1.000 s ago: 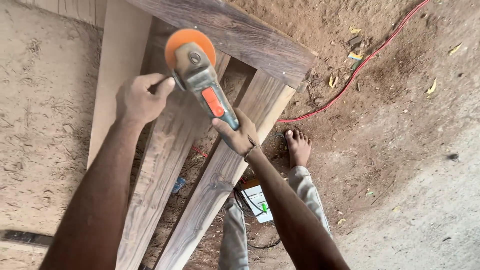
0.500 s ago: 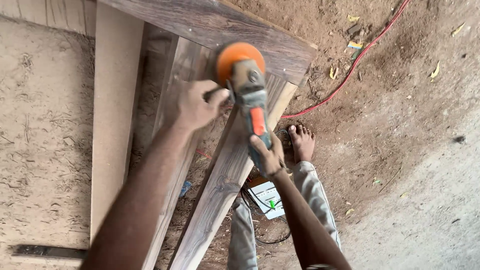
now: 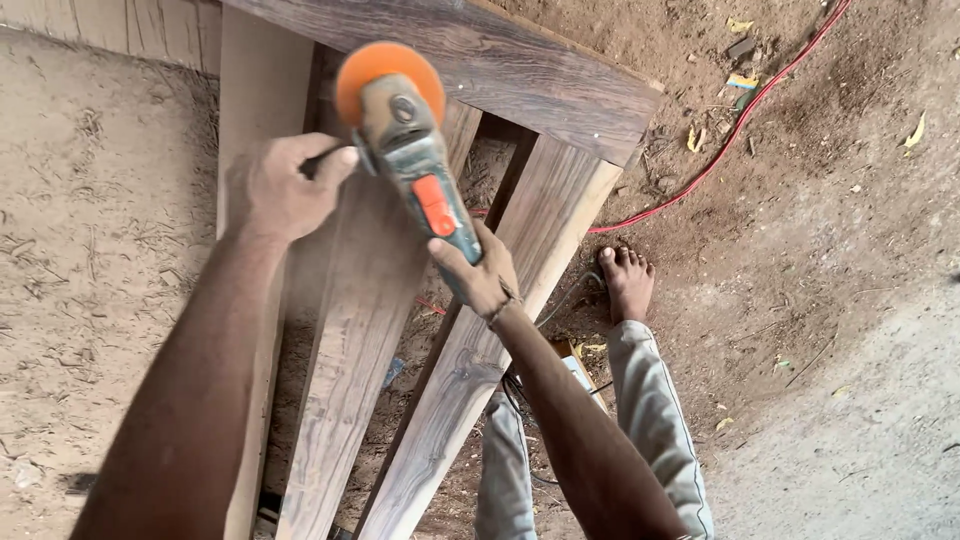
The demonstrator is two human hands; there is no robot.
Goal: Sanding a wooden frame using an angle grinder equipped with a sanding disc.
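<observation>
L hand (image 3: 272, 185) clamped on side handle, R hand (image 3: 478, 272) wrapped round rear of the angle grinder (image 3: 410, 150). Tool's long axis runs from R hand up-left to orange disc (image 3: 385, 70), pressed on the middle wooden rail (image 3: 350, 340) w/ frame crosspiece (image 3: 500, 70) just beyond

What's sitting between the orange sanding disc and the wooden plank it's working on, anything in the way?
Nothing visible. The orange sanding disc sits at the top of the left plank, with no object between them. The left hand grips the side handle and the right hand holds the grinder body, both clear of the disc.
</observation>
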